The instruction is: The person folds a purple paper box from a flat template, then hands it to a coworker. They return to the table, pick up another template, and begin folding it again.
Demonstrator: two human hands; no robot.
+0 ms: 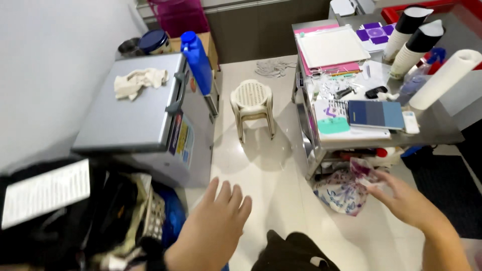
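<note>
While the left hand [213, 228] hovers spread and empty above the floor, the right hand [404, 200] pinches the crinkled, patterned thin plastic bag [344, 188] beside the steel table [437, 131]; likely light, limp, best gripped at its gathered top.

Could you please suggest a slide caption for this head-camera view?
Right hand touching a patterned plastic bag beneath a cluttered metal table; left hand open above the floor.

Blue bottle [197, 60], cream stool [252, 100], blue-and-purple patterned white bag [346, 188], grey freezer [135, 108]
</note>
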